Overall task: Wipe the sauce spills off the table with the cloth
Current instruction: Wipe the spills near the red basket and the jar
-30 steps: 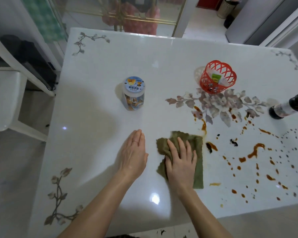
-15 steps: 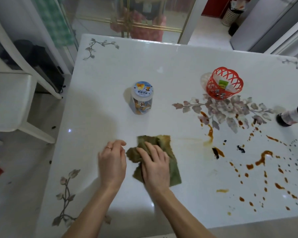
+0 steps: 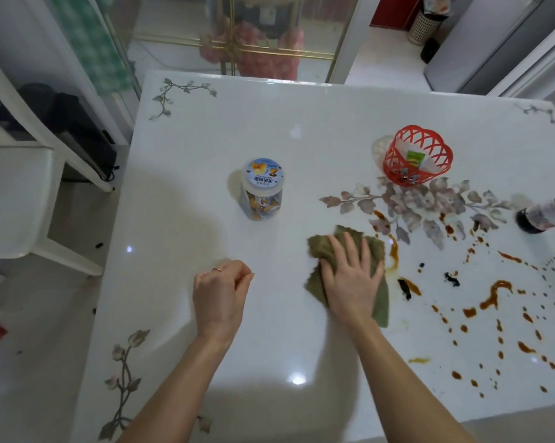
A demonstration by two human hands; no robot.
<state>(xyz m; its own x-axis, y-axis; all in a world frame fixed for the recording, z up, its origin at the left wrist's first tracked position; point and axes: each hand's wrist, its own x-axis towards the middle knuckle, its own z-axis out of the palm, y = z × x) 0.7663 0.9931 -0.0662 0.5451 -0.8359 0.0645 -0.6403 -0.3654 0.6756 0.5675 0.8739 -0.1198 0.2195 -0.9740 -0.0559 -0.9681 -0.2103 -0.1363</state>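
White glossy table [image 3: 317,129] fills most of the room as seen from here, with grey-brown flower prints at its corners and a larger spray near its right edge. A white chair [image 3: 10,193] stands off the left edge on a pale floor. A gold-framed glass door [image 3: 253,33] lies beyond the far edge, with a lattice wastebasket [image 3: 424,25] farther back to the right.

Sauce spills [image 3: 493,295] cover the near right part of the table: brown streaks, dots and a few dark blobs, running from the printed flowers down towards the near edge.

The right hand [image 3: 349,282] lies flat, palm down and fingers straight and spread, pressing on the cloth [image 3: 320,247]. This olive-green cloth is rumpled and sits about midway between the side edges, its right border just beside the nearest brown streak. The left hand [image 3: 220,295] rests on bare table well to the left of the cloth, its fingers curled into a loose fist that holds nothing.

A red openwork basket [image 3: 394,169] stands towards the far right. A clear jar [image 3: 263,190] with a printed lid stands upright beyond the hands. A dark bottle [image 3: 544,212] is at the right edge. A thin ring [image 3: 217,269] shows on the left hand
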